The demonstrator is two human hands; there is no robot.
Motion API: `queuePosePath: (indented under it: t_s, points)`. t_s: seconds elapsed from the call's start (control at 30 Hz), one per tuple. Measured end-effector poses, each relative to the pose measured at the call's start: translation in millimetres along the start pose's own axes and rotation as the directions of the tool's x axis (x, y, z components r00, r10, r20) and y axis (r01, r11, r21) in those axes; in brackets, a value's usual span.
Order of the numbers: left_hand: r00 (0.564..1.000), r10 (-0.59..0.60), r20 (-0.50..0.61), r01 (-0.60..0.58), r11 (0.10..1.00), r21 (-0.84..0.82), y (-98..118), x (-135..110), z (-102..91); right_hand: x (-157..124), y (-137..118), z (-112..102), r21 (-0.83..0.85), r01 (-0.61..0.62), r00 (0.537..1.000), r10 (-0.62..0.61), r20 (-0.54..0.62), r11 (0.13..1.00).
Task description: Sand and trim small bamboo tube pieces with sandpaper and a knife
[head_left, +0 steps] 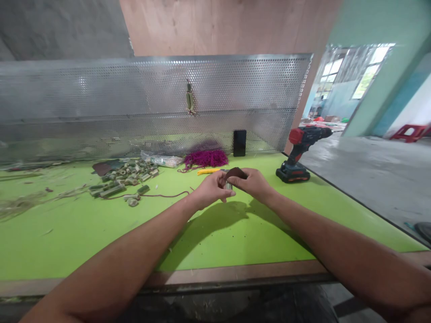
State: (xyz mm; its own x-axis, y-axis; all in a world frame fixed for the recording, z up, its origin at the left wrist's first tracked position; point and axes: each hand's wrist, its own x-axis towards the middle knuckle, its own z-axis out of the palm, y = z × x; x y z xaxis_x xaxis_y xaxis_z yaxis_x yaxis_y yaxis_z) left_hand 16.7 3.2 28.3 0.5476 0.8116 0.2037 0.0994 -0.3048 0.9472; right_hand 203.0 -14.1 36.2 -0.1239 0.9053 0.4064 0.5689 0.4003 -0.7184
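L hand half curled, has small pale bit btwn fingers; R hand pinches dark sheet just by it. Looks part done, can't tell how far. Loose bits L of L hand, seem not joined yet; hung figure past hands looks done.

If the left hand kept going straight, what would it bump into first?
Probably the dark brown sheet held by the right hand; depth is unclear, so the left hand may already touch it.
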Motion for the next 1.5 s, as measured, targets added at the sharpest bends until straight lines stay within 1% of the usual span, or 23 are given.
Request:
queuePosePath:
  t_s: [0.03,0.13,0.17,0.27,0.3,0.4,0.43,0.47,0.5,0.6,0.63,0.67,0.73,0.8,0.93,1.03,1.07,1.1,1.2,1.23,1.33,1.43,1.5]
  points:
    - [1.000,-0.001,-0.001,0.001,1.000,0.011,0,0,0.1,0,0,0,-0.005,0.000,1.000,0.000,-0.003,1.000]
    - [1.000,0.002,-0.011,-0.001,0.998,0.055,-2,0,0.7,1,2,0,-0.040,-0.001,0.998,0.003,0.061,0.999]
    - [1.000,0.006,-0.015,-0.005,0.998,0.059,-3,1,0.9,2,2,0,-0.053,0.002,0.998,0.002,0.063,0.999]
    - [1.000,0.017,-0.011,-0.017,0.999,0.043,-4,1,1.5,2,2,-1,-0.074,0.003,1.000,-0.003,0.002,0.997]
    - [1.000,0.016,-0.010,-0.015,0.999,0.048,-4,1,1.5,2,2,-1,-0.077,0.005,1.000,-0.004,0.005,0.997]
    - [0.999,0.003,-0.037,0.001,0.994,0.108,-4,1,0.2,1,2,1,-0.097,0.024,0.994,-0.014,0.106,0.995]
    - [0.999,0.002,-0.046,0.004,0.993,0.122,-3,1,-0.4,1,2,1,-0.097,0.029,0.992,-0.017,0.122,0.995]
    - [0.999,0.001,-0.048,0.005,0.992,0.125,-2,0,-0.9,2,3,0,-0.094,0.028,0.994,-0.018,0.109,0.995]
    - [0.999,0.000,-0.039,0.004,0.993,0.118,0,-1,-1.3,3,4,-1,-0.088,0.020,0.998,-0.015,0.064,0.996]
    - [1.000,-0.003,0.002,0.003,0.996,0.088,5,-4,-1.0,6,8,-6,-0.064,-0.003,0.992,-0.005,-0.124,0.998]
    - [1.000,-0.008,0.008,0.007,0.996,0.085,7,-6,-0.4,7,9,-7,-0.050,0.001,0.986,-0.010,-0.164,0.999]
    - [1.000,-0.017,0.012,0.016,0.996,0.082,9,-7,0.3,6,8,-8,-0.029,0.015,0.983,-0.020,-0.180,0.999]
    - [0.999,-0.045,0.013,0.044,0.996,0.073,10,-9,1.8,4,6,-8,0.018,0.054,0.986,-0.050,-0.161,0.998]
    - [0.998,-0.056,0.011,0.055,0.996,0.064,9,-9,3.1,1,3,-6,0.042,0.076,0.992,-0.071,-0.107,0.996]
    - [1.000,0.008,-0.023,-0.006,0.997,0.078,4,-6,4.2,-3,1,2,0.044,0.046,0.999,-0.046,-0.020,0.998]
    - [0.998,0.005,-0.059,0.001,0.995,0.102,2,-3,3.7,-2,4,5,0.023,0.026,0.996,-0.028,0.080,0.999]
    - [0.998,0.001,-0.063,0.006,0.994,0.108,2,-3,3.5,-1,4,4,0.005,0.025,0.995,-0.026,0.092,1.000]
    - [0.998,0.000,-0.060,0.006,0.994,0.108,2,-3,3.4,0,5,4,-0.013,0.025,0.996,-0.024,0.080,1.000]
    - [0.999,0.004,-0.034,-0.001,0.997,0.081,3,-4,3.6,3,5,1,-0.036,0.021,1.000,-0.021,-0.010,0.999]
    - [1.000,0.004,-0.031,-0.001,0.997,0.079,3,-5,3.8,3,5,0,-0.043,0.023,1.000,-0.023,-0.013,0.999]
    - [0.999,0.009,-0.049,-0.004,0.994,0.106,2,-5,4.3,2,3,0,-0.105,0.045,0.999,-0.042,0.031,0.993]
    - [0.999,0.007,-0.046,-0.002,0.994,0.109,3,-4,4.4,1,2,0,-0.125,0.046,0.999,-0.048,-0.008,0.991]
    - [0.999,-0.001,-0.044,0.007,0.991,0.130,4,-4,4.1,0,1,1,-0.115,0.055,0.998,-0.053,0.017,0.992]
